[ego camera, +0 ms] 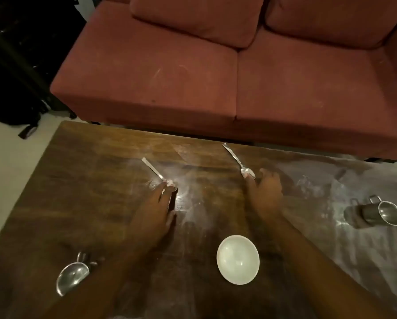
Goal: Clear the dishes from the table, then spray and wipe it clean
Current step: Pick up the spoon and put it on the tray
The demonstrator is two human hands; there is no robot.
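Two steel spoons lie on the dark wooden table (89, 180), which is streaked with white powder. My left hand (156, 210) has its fingertips on the bowl end of the left spoon (152, 169). My right hand (265, 194) touches the bowl end of the right spoon (235, 160) with its fingertips. Both handles point away from me. A white bowl (238, 259) stands between my forearms near the front. One steel cup (383, 211) lies on its side at the right, another steel cup (72, 276) lies tipped at the front left.
A red two-seat sofa (216, 77) stands just behind the table's far edge. A black bag (15, 88) sits on the pale floor at the far left. Floor shows past the table's left side.
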